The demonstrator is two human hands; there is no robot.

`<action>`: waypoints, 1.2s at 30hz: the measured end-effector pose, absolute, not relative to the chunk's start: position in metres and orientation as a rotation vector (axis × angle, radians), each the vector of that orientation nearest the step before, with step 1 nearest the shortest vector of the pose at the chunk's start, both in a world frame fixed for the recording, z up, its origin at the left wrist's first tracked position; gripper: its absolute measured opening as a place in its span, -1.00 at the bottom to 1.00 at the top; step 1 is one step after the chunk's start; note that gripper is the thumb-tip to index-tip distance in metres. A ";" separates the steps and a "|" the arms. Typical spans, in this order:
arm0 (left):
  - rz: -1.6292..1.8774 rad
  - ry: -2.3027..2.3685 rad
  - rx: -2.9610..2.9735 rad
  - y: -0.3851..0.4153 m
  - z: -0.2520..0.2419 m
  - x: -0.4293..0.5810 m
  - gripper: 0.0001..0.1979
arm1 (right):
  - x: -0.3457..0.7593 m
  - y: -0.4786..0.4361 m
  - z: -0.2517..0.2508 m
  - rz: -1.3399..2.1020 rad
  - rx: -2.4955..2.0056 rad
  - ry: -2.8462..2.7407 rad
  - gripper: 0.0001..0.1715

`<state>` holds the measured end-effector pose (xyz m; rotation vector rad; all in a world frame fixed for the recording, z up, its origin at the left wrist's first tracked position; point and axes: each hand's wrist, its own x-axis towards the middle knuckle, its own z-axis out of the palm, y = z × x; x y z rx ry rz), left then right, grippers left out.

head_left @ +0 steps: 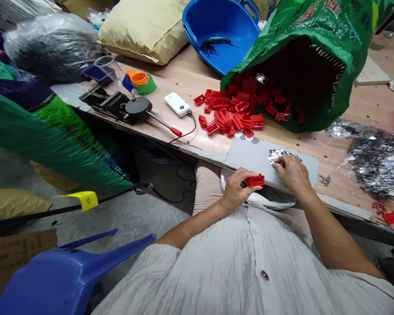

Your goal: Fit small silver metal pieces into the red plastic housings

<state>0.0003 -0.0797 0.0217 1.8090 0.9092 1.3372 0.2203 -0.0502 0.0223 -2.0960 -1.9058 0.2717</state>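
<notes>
My left hand (235, 191) grips a small red plastic housing (255, 180) between thumb and fingers, just off the table's front edge. Over the grey mat (249, 156), my right hand (293, 173) has its fingertips pinched together at a little heap of shiny metal pieces (284, 155). Whether a piece is between those fingertips is too small to make out. Beyond the mat, a pile of similar red housings (231, 114) spills from the mouth of a green woven sack (292, 48) lying on its side.
A blue basin (223, 35) holding thin black pieces stands at the back. Left of the red pile are a white power bank (177, 104) with a cable and a hand press (118, 105) with a red-tipped lever. A clear bag of metal parts (377, 162) lies on the right.
</notes>
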 end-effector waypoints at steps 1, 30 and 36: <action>1.305 0.929 1.778 -0.080 0.022 0.000 -0.68 | 0.220 -0.050 0.023 0.265 -2.091 -1.902 -0.89; 0.906 0.665 0.696 -0.075 0.031 0.005 -0.43 | 0.195 -0.095 0.057 0.802 -1.317 -1.851 -0.82; 0.900 0.660 0.719 -0.073 0.030 0.005 -0.41 | 0.196 -0.094 0.058 0.723 -1.171 -1.898 -0.90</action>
